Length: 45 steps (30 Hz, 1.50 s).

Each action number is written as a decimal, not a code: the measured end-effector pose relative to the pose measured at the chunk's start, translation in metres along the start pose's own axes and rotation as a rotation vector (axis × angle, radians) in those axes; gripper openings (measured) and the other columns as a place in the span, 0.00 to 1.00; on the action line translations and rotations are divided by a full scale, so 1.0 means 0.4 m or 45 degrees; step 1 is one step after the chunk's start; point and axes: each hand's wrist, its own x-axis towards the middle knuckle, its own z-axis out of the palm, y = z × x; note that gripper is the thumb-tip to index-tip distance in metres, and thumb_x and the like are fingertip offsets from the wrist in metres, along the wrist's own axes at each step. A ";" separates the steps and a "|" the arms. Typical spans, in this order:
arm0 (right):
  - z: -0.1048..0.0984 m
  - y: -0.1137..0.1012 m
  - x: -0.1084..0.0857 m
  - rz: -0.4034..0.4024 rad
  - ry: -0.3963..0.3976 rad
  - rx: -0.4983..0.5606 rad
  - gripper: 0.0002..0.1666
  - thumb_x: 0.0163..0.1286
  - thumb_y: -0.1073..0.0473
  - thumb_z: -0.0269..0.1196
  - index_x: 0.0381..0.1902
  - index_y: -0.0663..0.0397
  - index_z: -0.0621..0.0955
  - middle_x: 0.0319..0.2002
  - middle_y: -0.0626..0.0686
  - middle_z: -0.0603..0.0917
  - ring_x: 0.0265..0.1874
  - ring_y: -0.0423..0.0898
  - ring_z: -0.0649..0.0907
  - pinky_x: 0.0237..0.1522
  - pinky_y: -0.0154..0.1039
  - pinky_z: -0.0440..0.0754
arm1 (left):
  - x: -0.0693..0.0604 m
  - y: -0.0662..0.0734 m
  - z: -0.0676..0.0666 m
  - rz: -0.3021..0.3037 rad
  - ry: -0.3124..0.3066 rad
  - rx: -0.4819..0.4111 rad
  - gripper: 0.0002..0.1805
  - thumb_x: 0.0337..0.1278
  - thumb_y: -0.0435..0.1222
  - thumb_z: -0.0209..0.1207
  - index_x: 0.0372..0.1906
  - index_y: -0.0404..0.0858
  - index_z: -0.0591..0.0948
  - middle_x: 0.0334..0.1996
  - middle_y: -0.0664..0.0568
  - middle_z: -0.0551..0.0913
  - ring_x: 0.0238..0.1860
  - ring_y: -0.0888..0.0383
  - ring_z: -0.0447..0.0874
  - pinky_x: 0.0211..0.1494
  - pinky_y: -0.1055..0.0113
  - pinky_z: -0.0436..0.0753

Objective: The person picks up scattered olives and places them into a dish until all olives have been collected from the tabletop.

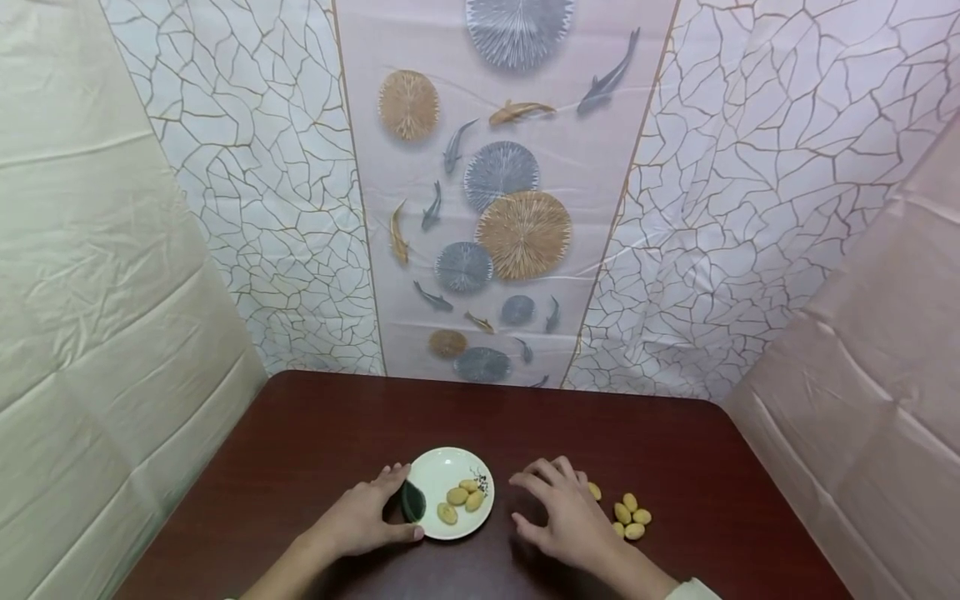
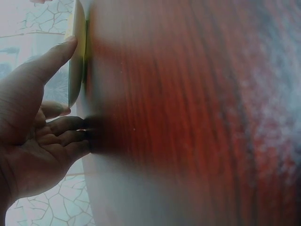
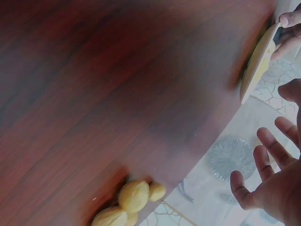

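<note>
Touching the near-left rim of the white plate with the thumb and the rim farther up with an extended finger, the left hand has its fingers wide; uneven pressure there could tip or slide the plate. To its right, the right hand has spread fingers, holding nothing, between plate and loose yellow pieces. These look rounded enough to roll, so a careless sweep rightward could scatter them over the tabletop. On the plate, four similar pieces sit right of a dark green patch; a jolt might send them over the shallow rim. Slightly farther, a lone piece, partly hidden beside the right hand, risks being knocked unseen.
</note>
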 end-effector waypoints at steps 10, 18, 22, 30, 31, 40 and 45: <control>-0.028 0.058 -0.052 0.008 -0.059 -0.062 0.25 0.62 0.50 0.82 0.57 0.38 0.89 0.51 0.39 0.85 0.48 0.43 0.78 0.42 0.47 0.76 | 0.004 -0.003 0.004 0.004 0.004 0.008 0.61 0.56 0.64 0.77 0.87 0.38 0.66 0.84 0.36 0.69 0.85 0.31 0.65 0.78 0.23 0.69; -0.039 0.086 -0.082 0.027 -0.037 -0.115 0.25 0.61 0.50 0.83 0.56 0.38 0.90 0.51 0.38 0.86 0.48 0.42 0.78 0.40 0.40 0.69 | 0.004 -0.004 0.003 -0.007 0.000 0.017 0.61 0.56 0.64 0.78 0.87 0.39 0.66 0.84 0.37 0.69 0.85 0.32 0.65 0.79 0.23 0.69; -0.042 0.095 -0.089 0.069 -0.077 -0.090 0.24 0.62 0.51 0.83 0.56 0.40 0.90 0.51 0.39 0.86 0.48 0.42 0.77 0.40 0.44 0.72 | 0.004 -0.005 0.005 -0.011 -0.007 0.016 0.61 0.56 0.64 0.77 0.87 0.38 0.66 0.85 0.37 0.68 0.86 0.32 0.64 0.78 0.22 0.68; -0.046 0.125 -0.107 0.150 -0.135 -0.113 0.25 0.63 0.50 0.82 0.58 0.40 0.90 0.52 0.40 0.86 0.49 0.42 0.77 0.45 0.53 0.79 | 0.003 -0.003 0.001 -0.009 -0.007 0.019 0.61 0.56 0.64 0.77 0.87 0.38 0.66 0.84 0.36 0.69 0.86 0.31 0.64 0.78 0.22 0.68; -0.048 0.129 -0.109 0.154 -0.139 -0.125 0.25 0.63 0.50 0.82 0.58 0.40 0.90 0.52 0.40 0.86 0.49 0.42 0.77 0.45 0.53 0.78 | 0.002 -0.002 0.001 -0.009 -0.008 0.016 0.61 0.56 0.64 0.77 0.87 0.38 0.66 0.84 0.36 0.69 0.86 0.31 0.64 0.78 0.22 0.68; -0.069 0.158 -0.132 0.223 -0.220 -0.174 0.25 0.63 0.49 0.82 0.58 0.40 0.89 0.55 0.42 0.86 0.50 0.44 0.77 0.45 0.54 0.79 | 0.003 -0.006 0.004 -0.003 0.006 0.024 0.61 0.56 0.64 0.78 0.87 0.38 0.66 0.84 0.36 0.69 0.85 0.32 0.65 0.78 0.23 0.69; -0.079 0.172 -0.146 0.256 -0.266 -0.168 0.25 0.63 0.48 0.82 0.57 0.38 0.89 0.53 0.40 0.86 0.49 0.43 0.76 0.43 0.54 0.78 | 0.003 -0.008 0.006 0.004 0.011 0.022 0.61 0.55 0.63 0.78 0.87 0.38 0.66 0.84 0.36 0.69 0.85 0.31 0.65 0.78 0.22 0.69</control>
